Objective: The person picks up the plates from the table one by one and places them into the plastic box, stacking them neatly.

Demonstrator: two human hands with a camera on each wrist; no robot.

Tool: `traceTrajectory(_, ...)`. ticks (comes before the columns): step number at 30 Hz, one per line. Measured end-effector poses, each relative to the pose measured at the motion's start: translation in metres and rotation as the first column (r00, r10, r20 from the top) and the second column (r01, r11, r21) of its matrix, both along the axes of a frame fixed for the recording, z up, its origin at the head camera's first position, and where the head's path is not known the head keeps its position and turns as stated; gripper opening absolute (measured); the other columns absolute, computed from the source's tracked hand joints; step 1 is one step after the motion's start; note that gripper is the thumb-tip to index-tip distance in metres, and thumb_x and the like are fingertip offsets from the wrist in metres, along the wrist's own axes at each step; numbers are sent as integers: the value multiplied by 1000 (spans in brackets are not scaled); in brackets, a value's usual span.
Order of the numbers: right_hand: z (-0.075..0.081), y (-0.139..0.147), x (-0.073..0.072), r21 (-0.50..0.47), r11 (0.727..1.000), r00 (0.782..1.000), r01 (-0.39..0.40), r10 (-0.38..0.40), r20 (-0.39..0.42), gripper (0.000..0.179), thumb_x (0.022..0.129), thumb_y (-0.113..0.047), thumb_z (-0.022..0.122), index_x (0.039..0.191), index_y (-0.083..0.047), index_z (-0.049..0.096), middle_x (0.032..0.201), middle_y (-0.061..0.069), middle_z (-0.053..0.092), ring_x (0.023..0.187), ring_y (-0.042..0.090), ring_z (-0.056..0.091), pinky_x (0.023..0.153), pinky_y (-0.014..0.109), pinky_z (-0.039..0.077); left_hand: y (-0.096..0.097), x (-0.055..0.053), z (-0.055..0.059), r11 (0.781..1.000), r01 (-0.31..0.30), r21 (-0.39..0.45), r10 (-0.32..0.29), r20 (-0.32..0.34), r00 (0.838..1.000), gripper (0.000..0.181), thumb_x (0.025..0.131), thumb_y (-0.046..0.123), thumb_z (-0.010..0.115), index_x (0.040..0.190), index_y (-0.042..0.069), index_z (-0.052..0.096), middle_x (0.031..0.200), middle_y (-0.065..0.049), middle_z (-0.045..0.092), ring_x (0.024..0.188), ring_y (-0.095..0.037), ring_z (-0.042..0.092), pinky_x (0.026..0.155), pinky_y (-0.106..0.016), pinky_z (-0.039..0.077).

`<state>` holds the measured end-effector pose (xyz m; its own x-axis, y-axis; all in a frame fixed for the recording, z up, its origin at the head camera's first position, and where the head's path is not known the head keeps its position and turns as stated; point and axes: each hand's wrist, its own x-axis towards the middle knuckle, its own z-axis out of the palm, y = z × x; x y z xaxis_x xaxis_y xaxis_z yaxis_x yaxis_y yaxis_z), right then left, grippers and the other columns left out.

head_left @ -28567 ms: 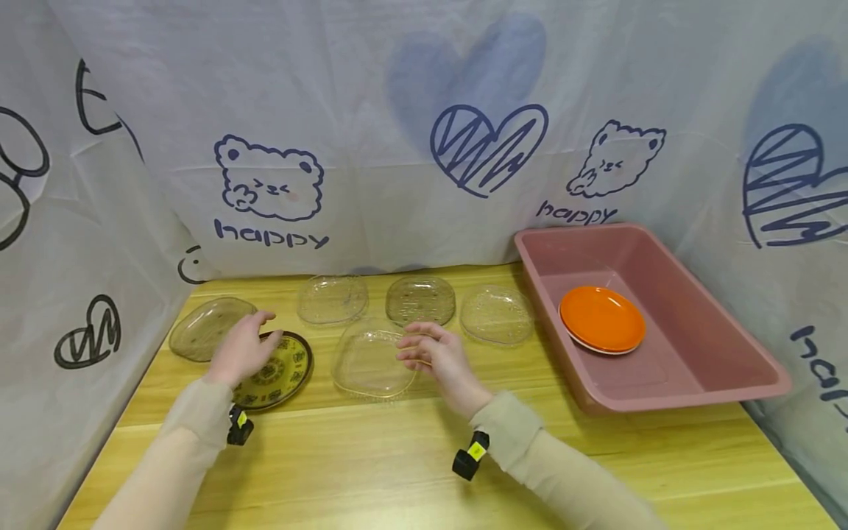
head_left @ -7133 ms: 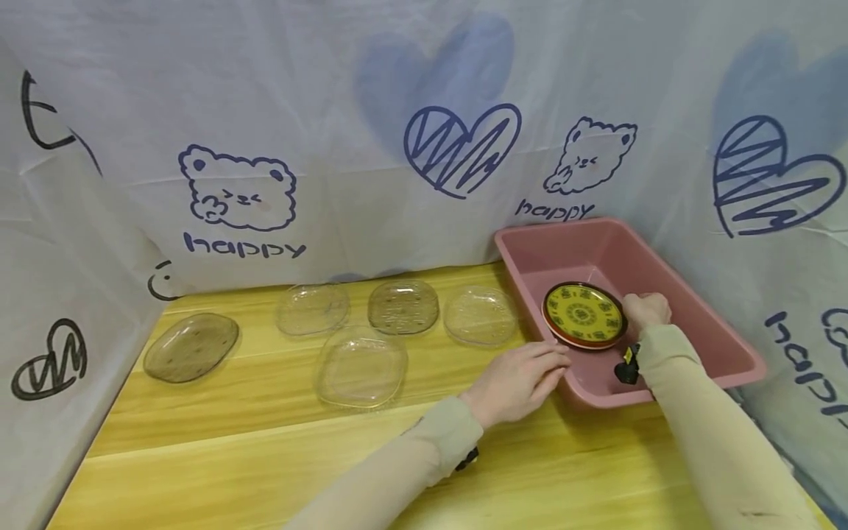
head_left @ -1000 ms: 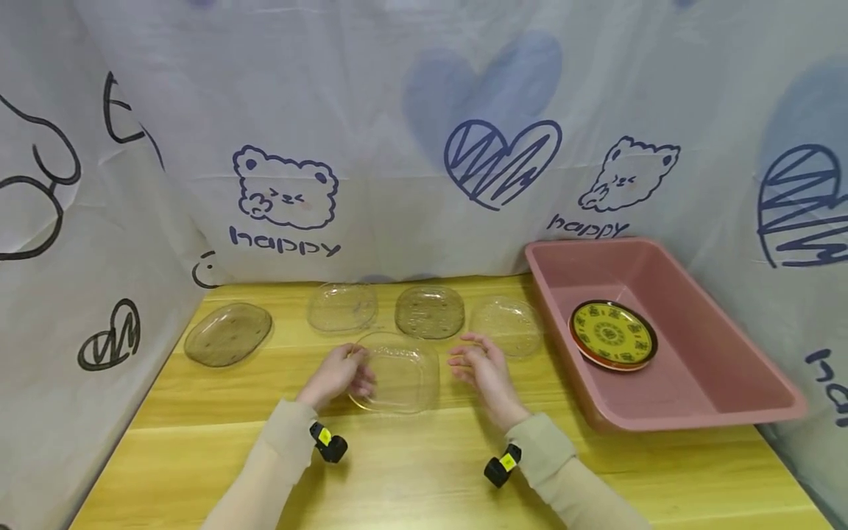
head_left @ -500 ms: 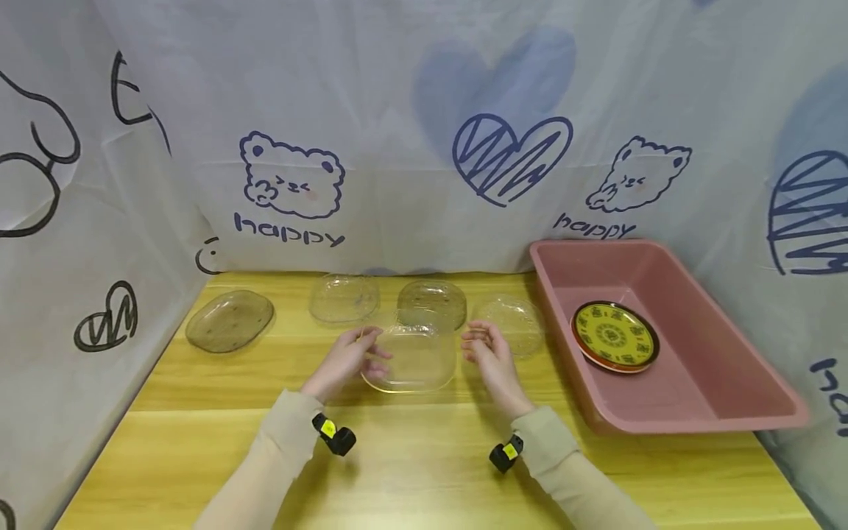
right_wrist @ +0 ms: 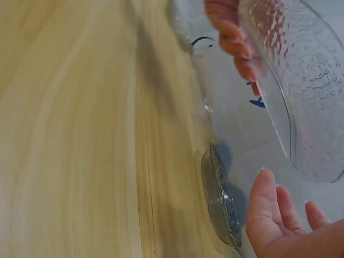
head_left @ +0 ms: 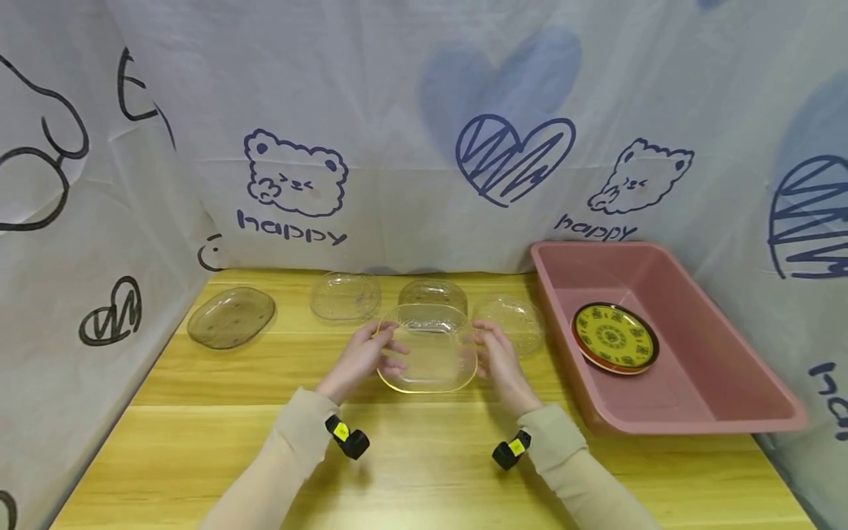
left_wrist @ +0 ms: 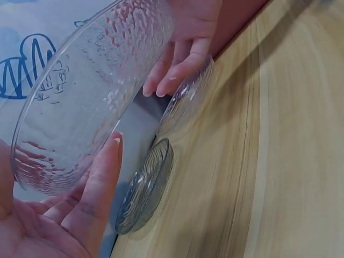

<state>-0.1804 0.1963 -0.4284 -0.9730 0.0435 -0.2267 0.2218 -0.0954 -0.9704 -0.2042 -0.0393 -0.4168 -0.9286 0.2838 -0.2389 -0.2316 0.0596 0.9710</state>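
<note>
A clear rounded-square plate [head_left: 427, 368] is held up off the table, tilted, in front of the other plates. My left hand [head_left: 358, 361] pinches its left rim, thumb on top and fingers beneath, as the left wrist view also shows. At the plate's right edge is my right hand [head_left: 503, 364]; in the right wrist view the fingers of this hand [left_wrist: 185, 48] lie out of the frame's left view of the grip, extended and loosely bent. A small gap shows between the right fingertips [right_wrist: 263, 183] and the plate; the thumb's contact is unclear.
A pink basin [head_left: 682, 383] on the right holds a yellow-and-black patterned plate [head_left: 612, 335] atop an orange one. Along the back lie a clear plate [head_left: 344, 294], a smoky plate [head_left: 433, 291] and another clear plate [head_left: 510, 324]. A smoky plate [head_left: 232, 316] lies far left.
The patterned plate went from the table into the basin, onto the orange plate. Over the last second my left hand has lifted the clear plate and brought it rightward, toward my right hand.
</note>
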Motion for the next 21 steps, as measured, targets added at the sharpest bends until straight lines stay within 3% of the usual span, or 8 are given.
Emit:
traceTrajectory(3,1,1,1,-55,998,999,-15,17,36,46,105,-26,39,145,-3,40,124,16,62,89,11,70,79,27,61,4,2,2,1000,1,3,-1,1,1000,45,110,21,38,146,-5,39,110,-26,69,68,-15,72,68,-28,64)
traceTrajectory(10,1,4,2,-162,984,993,-80,93,78,53,106,-33,39,149,-2,35,137,27,52,92,17,69,92,36,61,15,5,-1,1000,-2,22,2,-17,1000,45,109,19,38,147,-5,40,113,-30,69,70,-19,74,70,-30,65)
traceTrajectory(15,0,5,5,-165,978,986,-126,141,87,48,105,-33,39,144,-3,37,138,29,52,96,21,68,100,45,58,23,6,-4,999,-28,26,28,-27,999,42,109,19,39,143,-4,45,111,-30,70,68,-20,74,67,-30,64)
traceTrajectory(21,0,6,6,-166,969,975,-184,201,93,52,105,-21,36,149,5,31,124,20,59,92,16,67,97,37,59,29,7,-9,998,-43,44,46,-57,997,43,108,20,40,142,-5,45,111,-31,69,68,-22,75,66,-31,64)
